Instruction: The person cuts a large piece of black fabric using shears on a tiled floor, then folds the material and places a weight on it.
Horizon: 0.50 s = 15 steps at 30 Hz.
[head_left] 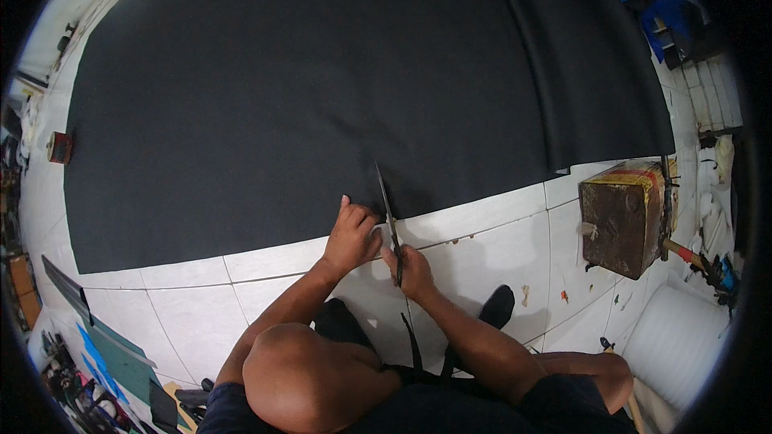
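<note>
A wide black sheet (297,112) with a smooth, leather-like surface lies spread over the white tiled floor. My right hand (413,272) is closed round the handles of a pair of long scissors (384,191), whose blades point away from me over the near edge of the sheet. Just left of the scissors, my left hand (352,235) grips that same edge, with one finger stretched over the black surface and the others curled. A small whitish bit shows between the hands; what it is I cannot make out.
A worn brown box-shaped block (623,221) stands at the right, near a folded-over part of the sheet. A white roll (675,333) lies at lower right. A small red tin (59,148) sits by the left edge. Green sheet pieces (121,362) lie at lower left.
</note>
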{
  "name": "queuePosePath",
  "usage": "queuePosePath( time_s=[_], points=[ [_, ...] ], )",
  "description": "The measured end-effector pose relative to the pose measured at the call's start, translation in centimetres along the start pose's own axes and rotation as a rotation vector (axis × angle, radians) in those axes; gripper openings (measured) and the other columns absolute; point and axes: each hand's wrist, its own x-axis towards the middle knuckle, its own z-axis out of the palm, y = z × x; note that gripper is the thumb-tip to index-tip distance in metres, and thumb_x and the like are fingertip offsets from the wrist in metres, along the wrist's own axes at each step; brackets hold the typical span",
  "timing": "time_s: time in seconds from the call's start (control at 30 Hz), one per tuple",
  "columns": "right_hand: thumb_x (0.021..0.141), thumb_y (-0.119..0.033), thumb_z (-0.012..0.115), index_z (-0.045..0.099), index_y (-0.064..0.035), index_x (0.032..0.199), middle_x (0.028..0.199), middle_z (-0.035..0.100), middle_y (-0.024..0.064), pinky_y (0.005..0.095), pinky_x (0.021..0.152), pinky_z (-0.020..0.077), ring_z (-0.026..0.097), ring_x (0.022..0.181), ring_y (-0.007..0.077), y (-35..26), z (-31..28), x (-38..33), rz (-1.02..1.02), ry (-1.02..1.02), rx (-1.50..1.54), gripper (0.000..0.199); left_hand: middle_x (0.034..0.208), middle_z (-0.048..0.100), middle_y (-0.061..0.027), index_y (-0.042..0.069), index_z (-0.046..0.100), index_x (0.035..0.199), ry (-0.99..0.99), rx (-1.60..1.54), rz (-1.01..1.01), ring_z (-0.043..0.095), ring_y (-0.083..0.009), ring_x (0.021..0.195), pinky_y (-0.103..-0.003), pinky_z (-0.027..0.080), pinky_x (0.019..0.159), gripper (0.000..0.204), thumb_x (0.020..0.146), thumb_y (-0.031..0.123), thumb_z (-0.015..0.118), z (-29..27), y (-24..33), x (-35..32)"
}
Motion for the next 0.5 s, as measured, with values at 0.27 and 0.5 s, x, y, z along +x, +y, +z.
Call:
queuePosePath(
  time_s=[0.27, 0.5],
  points=[
    [0.092, -0.046, 0.064, 0.052, -0.0078, 0.068, 0.052, 0.046, -0.0018, 0.0274, 0.046, 0.0388, 0.047, 0.047, 0.0092, -2.3, -0.2, 2.5, 0.005, 0.030, -0.004, 0.046, 0.111, 0.058, -0.0128, 0.003, 0.062, 0.110, -0.056, 0.176, -0.007, 0.053, -0.0306, 0.115, -0.059, 0.030, 0.110, 0.040, 0.072, 0.012, 0.072, 0.0, 0.7, -0.9],
    [0.090, -0.053, 0.063, 0.049, -0.0106, 0.067, 0.056, 0.049, -0.0013, 0.0266, 0.045, 0.0399, 0.050, 0.049, 0.0103, -4.1, -0.2, 5.5, 0.117, -0.016, 0.116, 0.050, 0.122, 0.056, -0.0159, 0.002, 0.059, 0.119, -0.139, 0.167, -0.080, 0.050, -0.0332, 0.123, -0.056, 0.033, 0.108, 0.042, 0.081, 0.019, 0.068, -0.1, 1.0, -1.9]
  ],
)
